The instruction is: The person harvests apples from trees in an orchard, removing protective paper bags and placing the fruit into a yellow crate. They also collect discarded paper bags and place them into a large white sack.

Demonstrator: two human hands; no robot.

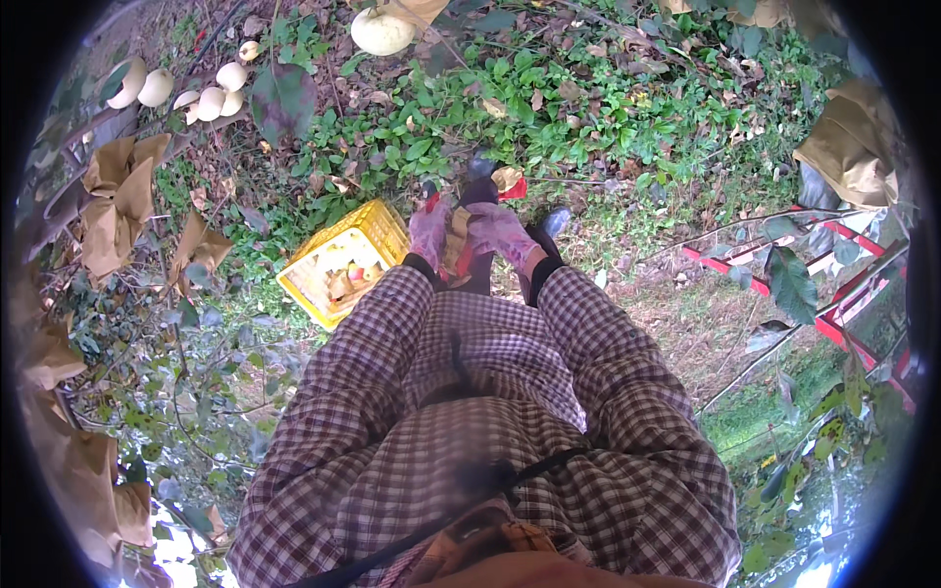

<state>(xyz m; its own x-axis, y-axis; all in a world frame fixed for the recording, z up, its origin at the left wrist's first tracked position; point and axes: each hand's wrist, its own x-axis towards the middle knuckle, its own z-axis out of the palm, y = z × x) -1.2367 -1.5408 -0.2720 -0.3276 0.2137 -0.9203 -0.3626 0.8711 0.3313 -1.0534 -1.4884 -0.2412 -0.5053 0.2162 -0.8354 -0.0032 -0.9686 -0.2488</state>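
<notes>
Both my hands are out in front of me at about knee height, in thin pink-and-white patterned gloves with dark cuffs. My left hand [427, 235] has its fingers closed on the left side of a crumpled brown paper bag [458, 238]. From the other side, my right hand [498, 233] closes on the same bag. Reddish paper shows at its lower part; any fruit inside is hidden. Just beyond the right hand lies another tan-and-red piece of paper [511, 182]. A yellow plastic crate [392, 227] with pale and red-blushed fruit [351, 279] stands left of my left hand.
Pale round fruits [211, 102] hang on branches at the upper left, and a larger one [382, 32] hangs at the top. Brown paper bags [118, 206] hang along the left, another [851, 147] at the right. A red metal frame [843, 333] stands at right among leaves.
</notes>
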